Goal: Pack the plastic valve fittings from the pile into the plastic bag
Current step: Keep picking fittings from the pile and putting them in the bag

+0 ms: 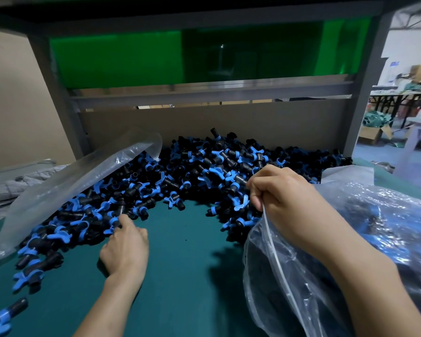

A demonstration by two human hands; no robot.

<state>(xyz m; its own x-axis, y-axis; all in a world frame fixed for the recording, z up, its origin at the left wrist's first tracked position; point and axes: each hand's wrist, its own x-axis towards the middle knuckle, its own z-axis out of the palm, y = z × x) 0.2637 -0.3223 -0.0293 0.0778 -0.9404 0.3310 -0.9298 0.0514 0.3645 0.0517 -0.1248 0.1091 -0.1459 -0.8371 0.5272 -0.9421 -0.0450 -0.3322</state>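
Green table (185,276), valve fittings (204,166), bags (350,239)

Teal tabletop (185,276), cardboard back wall (229,122), green panel (117,59) above, grey steel frame (204,93).

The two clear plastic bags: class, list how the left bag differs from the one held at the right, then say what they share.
The left bag lies flat and looks empty; the right bag bulges, with dark shapes showing through. The left bag rests untouched across the pile; the right hand grips the right bag's rim. Both are clear plastic.
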